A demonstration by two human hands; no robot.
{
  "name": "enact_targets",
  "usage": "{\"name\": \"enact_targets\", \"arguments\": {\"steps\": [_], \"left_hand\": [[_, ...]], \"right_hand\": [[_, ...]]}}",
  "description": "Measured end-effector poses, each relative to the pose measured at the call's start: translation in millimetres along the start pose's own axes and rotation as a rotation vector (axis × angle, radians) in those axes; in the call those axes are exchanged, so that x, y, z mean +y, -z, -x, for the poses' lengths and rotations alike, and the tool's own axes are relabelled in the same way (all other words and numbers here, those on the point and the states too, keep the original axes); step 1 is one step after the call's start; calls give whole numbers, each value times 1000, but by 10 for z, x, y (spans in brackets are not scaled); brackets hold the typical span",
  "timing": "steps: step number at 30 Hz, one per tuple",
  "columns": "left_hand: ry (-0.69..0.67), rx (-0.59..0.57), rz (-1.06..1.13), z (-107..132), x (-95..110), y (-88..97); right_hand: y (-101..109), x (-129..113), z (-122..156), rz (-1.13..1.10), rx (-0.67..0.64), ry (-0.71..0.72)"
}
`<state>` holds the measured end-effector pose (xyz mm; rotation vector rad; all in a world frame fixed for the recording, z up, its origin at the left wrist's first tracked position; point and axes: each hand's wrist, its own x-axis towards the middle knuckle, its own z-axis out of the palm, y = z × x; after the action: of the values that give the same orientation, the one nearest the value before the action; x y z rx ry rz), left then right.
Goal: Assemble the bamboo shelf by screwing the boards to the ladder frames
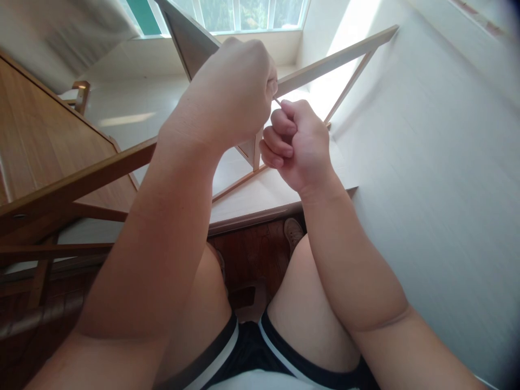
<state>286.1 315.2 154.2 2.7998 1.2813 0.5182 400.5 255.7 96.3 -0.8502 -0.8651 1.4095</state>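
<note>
My left hand (244,89) is closed in a fist over the middle of a long wooden rail (337,59), its back turned to me and hiding that stretch. What its fingers grip is out of sight. Just below and to the right, my right hand (300,141) is curled shut, palm side showing. Its thumb and forefinger pinch a thin rod (278,101), whose short visible piece runs up toward the left fingers. The rod is too small to name more exactly. Below the rail hangs a brown panel (189,35) with a wooden edge, partly behind my left hand.
A large wooden panel (49,135) leans at the left. The white wall (442,189) rises close on the right. A window (247,13) is at the back. My legs are bent over the red-brown floor (255,249), below the pale raised surface's edge (260,214).
</note>
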Motion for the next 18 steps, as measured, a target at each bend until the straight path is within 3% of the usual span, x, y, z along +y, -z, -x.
{"name": "enact_targets", "arguments": {"steps": [3,6,10,14,18], "left_hand": [[17,-23,-18,-1,7,10],[7,-26,-31,1,15,19],[-36,-21,-26,5,3,18],[-35,-20,-18,12,-21,8],[-8,-15,-9,14,-17,7]], "right_hand": [[-29,14,14,-84,-28,-77],[-64,77,19,-76,-11,37],[-49,141,11,178,103,174],[-23,117,7,363,157,113],[-34,35,10,222,137,54]]}}
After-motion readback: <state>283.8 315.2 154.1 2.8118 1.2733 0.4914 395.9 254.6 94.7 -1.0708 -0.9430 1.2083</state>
